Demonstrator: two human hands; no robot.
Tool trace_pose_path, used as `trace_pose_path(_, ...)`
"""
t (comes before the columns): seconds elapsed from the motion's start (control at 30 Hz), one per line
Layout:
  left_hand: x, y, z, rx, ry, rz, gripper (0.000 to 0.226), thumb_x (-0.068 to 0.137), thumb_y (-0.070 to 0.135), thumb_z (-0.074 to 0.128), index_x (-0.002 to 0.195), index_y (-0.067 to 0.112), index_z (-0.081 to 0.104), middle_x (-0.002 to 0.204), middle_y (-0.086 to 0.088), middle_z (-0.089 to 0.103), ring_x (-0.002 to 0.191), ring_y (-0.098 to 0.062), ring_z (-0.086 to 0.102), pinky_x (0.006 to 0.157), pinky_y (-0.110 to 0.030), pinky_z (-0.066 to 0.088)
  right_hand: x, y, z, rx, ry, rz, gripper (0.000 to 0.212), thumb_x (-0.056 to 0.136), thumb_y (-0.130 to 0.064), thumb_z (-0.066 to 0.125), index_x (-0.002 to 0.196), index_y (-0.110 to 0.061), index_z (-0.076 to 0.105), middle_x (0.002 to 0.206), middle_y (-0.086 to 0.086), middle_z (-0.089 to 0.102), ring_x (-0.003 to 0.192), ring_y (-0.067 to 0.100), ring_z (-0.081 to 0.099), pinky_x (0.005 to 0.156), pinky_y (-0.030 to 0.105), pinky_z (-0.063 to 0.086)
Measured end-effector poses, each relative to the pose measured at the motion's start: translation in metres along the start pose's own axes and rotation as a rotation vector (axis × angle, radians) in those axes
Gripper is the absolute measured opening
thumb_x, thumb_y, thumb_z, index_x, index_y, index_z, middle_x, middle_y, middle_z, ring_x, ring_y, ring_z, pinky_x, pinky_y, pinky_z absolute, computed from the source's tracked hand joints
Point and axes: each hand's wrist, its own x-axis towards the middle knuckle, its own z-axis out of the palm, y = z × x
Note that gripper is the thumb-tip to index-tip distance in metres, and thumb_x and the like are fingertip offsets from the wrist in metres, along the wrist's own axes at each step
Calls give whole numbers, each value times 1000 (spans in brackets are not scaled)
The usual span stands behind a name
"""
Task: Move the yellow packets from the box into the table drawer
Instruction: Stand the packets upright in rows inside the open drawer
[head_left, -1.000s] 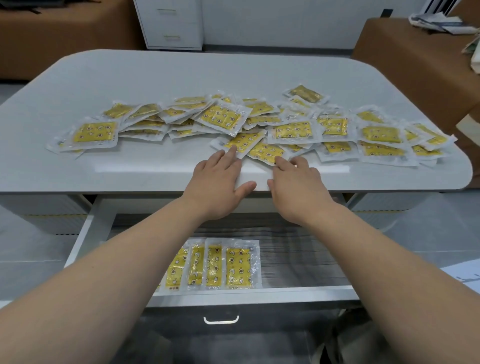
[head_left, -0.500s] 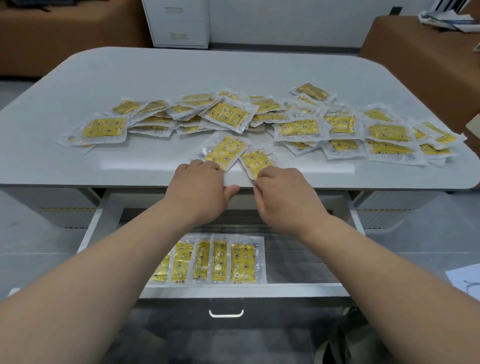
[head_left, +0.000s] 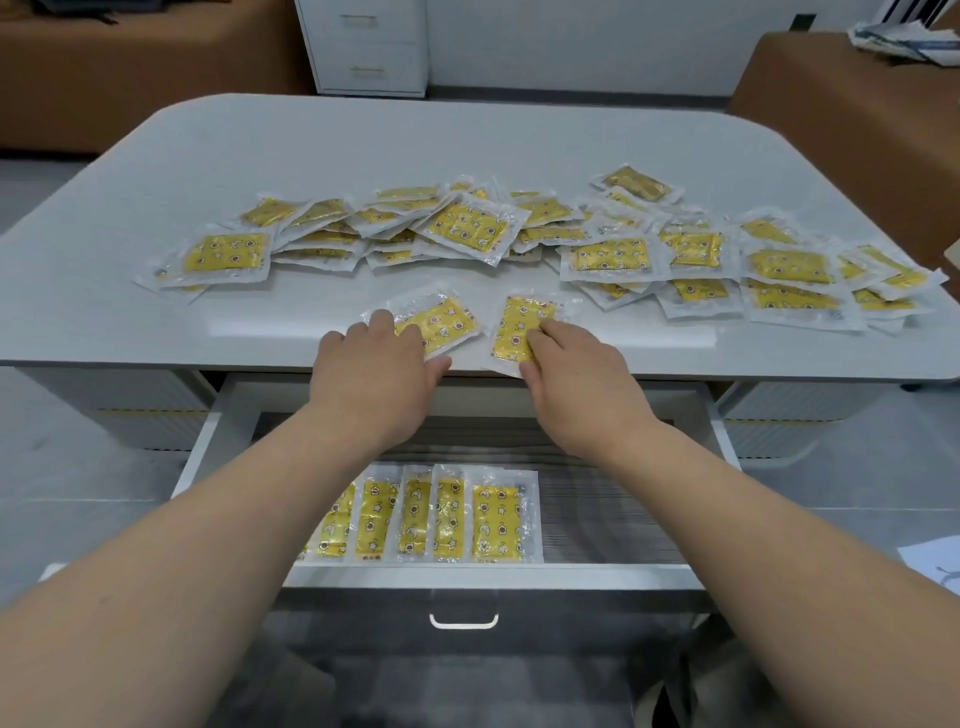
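Observation:
Many yellow packets (head_left: 613, 254) in clear wrappers lie spread across the grey table (head_left: 104, 332). Two of them sit apart near the front edge. My left hand (head_left: 374, 369) rests with its fingers on top of the left packet (head_left: 447, 322), thumb at the packet's near corner. My right hand (head_left: 576, 379) pinches the right packet (head_left: 522, 325), which hangs slightly over the table edge. Below, the table drawer (head_left: 493, 577) stands pulled out, and several yellow packets (head_left: 493, 514) lie side by side in a row at its front left. No box is in view.
The drawer's right half shows bare striped lining (head_left: 613, 509). A white handle (head_left: 464, 621) sits on the panel below the drawer. A white cabinet (head_left: 363, 47) stands behind the table, and a brown bench with papers (head_left: 857, 104) at the right.
Both hands have dragged one packet each out of the pile toward the table's front edge. The right packet has turned lengthwise and now overhangs the edge.

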Motion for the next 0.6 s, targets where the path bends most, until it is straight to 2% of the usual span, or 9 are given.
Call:
trace_pose_path(0.13, 3, -1, 0, -24, -35, -63, 63, 102, 60, 17, 125, 15, 54, 121, -10, 60, 115, -30, 55, 98, -46, 40, 4, 1, -1, 16, 78, 16, 34, 107, -34, 40, 111, -13, 65, 108, 6, 59, 99, 27, 55, 85, 41, 46)
trace_pose_path(0.23, 3, 2, -2, -82, -36, -87, 61, 102, 59, 18, 125, 12, 50, 117, -10, 62, 111, -30, 56, 94, -45, 41, 2, -1, 1, 69, 50, 16, 31, 105, -35, 45, 121, -13, 60, 118, 5, 56, 104, 27, 55, 89, 43, 47)
trace_pose_path(0.3, 3, 3, -4, -119, -17, -94, 54, 104, 56, 23, 121, 12, 49, 113, -10, 62, 101, -30, 57, 86, -43, 42, 0, -1, 4, 47, 39, -5, 36, 104, -37, 45, 129, -13, 58, 124, 5, 56, 111, 27, 54, 92, 44, 47)
trace_pose_path(0.4, 7, 3, -5, -178, 2, -104, 44, 103, 53, 34, 117, 13, 48, 106, -10, 63, 82, -25, 47, 72, -38, 40, 3, 0, 0, 44, 75, -10, 37, 106, -38, 40, 120, -16, 65, 115, 4, 60, 105, 25, 55, 90, 42, 47)
trace_pose_path(0.5, 9, 2, -2, -282, -4, -114, 40, 100, 53, 45, 113, 16, 47, 103, -9, 62, 82, -24, 49, 70, -37, 41, 4, 4, -5, 50, 67, 12, 33, 105, -39, 43, 123, -18, 62, 120, 4, 58, 107, 26, 56, 90, 40, 43)
trace_pose_path(0.6, 8, 2, 0, -368, 14, -113, 42, 96, 51, 56, 114, 15, 48, 110, -8, 59, 95, -28, 56, 77, -42, 48, 5, 6, -4, 78, 26, 62, 46, 102, -43, 50, 141, -19, 48, 136, 8, 50, 125, 29, 48, 100, 43, 40)
